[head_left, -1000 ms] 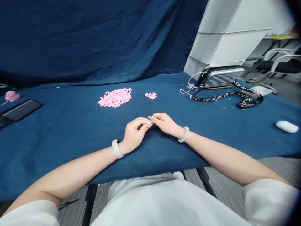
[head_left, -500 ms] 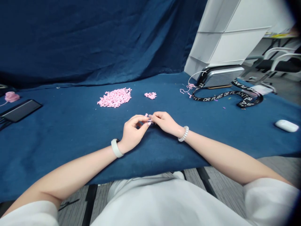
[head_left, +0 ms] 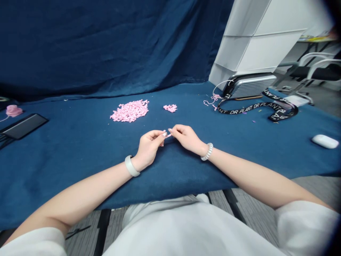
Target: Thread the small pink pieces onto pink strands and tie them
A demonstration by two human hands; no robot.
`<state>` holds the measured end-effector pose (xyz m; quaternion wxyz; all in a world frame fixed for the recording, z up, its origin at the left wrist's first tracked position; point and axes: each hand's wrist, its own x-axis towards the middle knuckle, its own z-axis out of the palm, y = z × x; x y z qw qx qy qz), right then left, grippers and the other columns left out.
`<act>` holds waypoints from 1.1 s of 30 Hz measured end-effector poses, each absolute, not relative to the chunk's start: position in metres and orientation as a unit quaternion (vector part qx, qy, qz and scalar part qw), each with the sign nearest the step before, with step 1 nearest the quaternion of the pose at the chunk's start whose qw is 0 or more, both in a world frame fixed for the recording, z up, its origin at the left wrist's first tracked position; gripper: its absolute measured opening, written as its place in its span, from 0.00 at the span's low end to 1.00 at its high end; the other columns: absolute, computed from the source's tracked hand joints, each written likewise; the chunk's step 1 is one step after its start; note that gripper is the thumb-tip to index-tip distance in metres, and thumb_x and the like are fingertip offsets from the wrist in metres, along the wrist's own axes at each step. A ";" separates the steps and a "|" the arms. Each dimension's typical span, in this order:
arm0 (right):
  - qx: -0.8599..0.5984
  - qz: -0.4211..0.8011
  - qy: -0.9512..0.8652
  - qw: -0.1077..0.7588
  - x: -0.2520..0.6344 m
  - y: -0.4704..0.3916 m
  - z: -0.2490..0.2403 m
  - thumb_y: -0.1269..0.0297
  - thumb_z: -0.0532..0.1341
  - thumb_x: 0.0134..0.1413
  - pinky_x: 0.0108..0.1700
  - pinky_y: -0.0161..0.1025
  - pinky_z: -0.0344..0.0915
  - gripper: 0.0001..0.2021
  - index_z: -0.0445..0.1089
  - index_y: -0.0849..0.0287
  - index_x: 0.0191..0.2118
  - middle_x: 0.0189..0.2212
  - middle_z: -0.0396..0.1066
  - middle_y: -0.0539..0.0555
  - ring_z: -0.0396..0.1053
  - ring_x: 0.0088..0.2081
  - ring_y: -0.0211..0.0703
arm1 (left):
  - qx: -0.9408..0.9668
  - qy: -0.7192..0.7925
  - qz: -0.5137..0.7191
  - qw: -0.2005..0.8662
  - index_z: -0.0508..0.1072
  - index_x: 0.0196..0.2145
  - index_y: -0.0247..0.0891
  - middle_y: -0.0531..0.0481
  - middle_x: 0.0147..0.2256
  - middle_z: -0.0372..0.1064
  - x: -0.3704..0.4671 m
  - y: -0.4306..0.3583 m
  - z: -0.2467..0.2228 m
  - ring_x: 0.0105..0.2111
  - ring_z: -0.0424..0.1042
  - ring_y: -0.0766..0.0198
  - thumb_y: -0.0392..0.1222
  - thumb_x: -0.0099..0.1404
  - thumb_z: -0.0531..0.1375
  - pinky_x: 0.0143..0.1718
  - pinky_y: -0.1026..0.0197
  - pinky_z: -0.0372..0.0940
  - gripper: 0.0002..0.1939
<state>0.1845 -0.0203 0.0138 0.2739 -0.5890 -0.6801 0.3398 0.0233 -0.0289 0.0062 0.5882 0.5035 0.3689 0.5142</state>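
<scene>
A short pink strand (head_left: 168, 136) stretches between my two hands above the front part of the blue cloth. My left hand (head_left: 149, 146) pinches its left end between thumb and fingers. The other end is in the closed fingertips of my right hand (head_left: 186, 138). Beyond the hands lies a large heap of small pink knotted pieces (head_left: 130, 111), with a smaller pink cluster (head_left: 170, 108) to its right.
On the left are a pink yarn ball (head_left: 14, 111) and a dark flat device (head_left: 24, 126) with cables. At the right lie a black lettered strap (head_left: 239, 111), a silver ridged case (head_left: 253, 86), pink yarn scraps (head_left: 213, 101) and a white mouse (head_left: 325, 141).
My left hand has closed its fingers and turned slightly, drawing a little to the left. The pink strand now shows taut between the fingertips. The heaps have not moved.
</scene>
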 end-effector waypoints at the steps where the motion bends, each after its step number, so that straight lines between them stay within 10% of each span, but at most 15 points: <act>1: -0.589 0.333 -0.680 0.282 0.185 -0.021 0.014 0.35 0.42 0.46 0.30 0.12 0.44 0.37 0.64 0.71 0.34 0.28 0.61 0.48 0.45 0.25 0.05 | 0.492 0.369 0.506 0.604 0.73 0.31 0.30 0.49 0.26 0.66 0.024 -0.029 0.007 0.23 0.61 0.72 0.43 0.52 0.66 0.25 0.67 0.56 0.13; 33: -0.544 0.247 -0.733 0.326 0.188 -0.022 0.013 0.41 0.44 0.49 0.40 0.13 0.47 0.32 0.68 0.70 0.31 0.32 0.63 0.50 0.49 0.31 0.04 | 0.392 0.360 0.331 0.779 0.72 0.30 0.28 0.52 0.28 0.61 0.021 -0.020 0.015 0.21 0.56 0.79 0.37 0.53 0.66 0.22 0.73 0.60 0.10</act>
